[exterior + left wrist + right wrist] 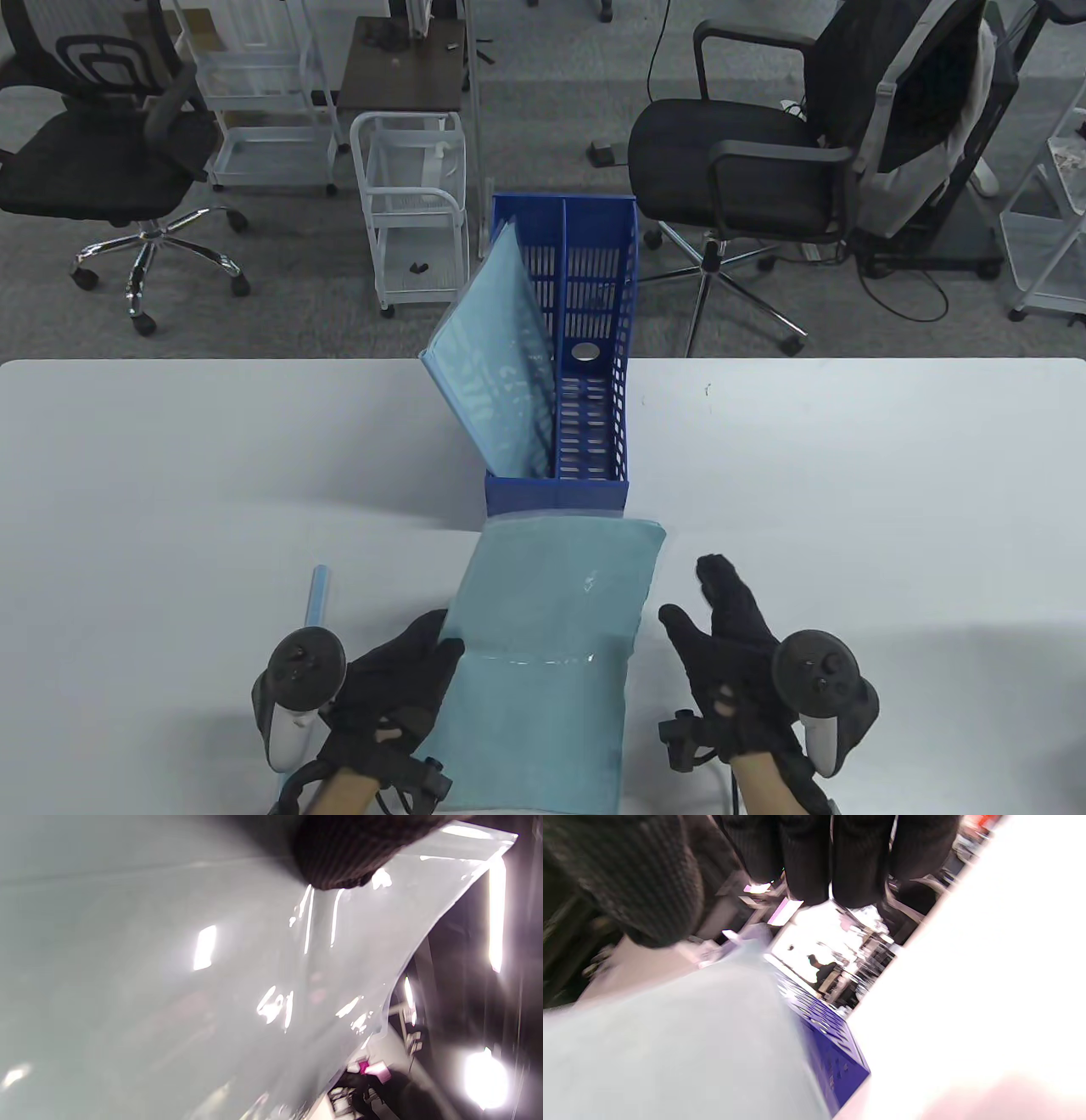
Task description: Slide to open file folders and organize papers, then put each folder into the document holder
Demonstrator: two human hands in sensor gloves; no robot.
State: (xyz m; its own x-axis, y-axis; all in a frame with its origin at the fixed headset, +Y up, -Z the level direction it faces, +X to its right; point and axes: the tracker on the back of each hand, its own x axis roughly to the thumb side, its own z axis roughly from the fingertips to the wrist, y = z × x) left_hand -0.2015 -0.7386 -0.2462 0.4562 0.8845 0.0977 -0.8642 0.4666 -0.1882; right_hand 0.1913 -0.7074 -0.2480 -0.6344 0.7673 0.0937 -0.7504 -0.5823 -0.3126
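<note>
With our left hand gripping the light blue folder before the blue document holder and our right hand released beside it, we should steady both edges before lifting.

Grey carpet floor, two black office chairs, white wire trolleys, white table
</note>
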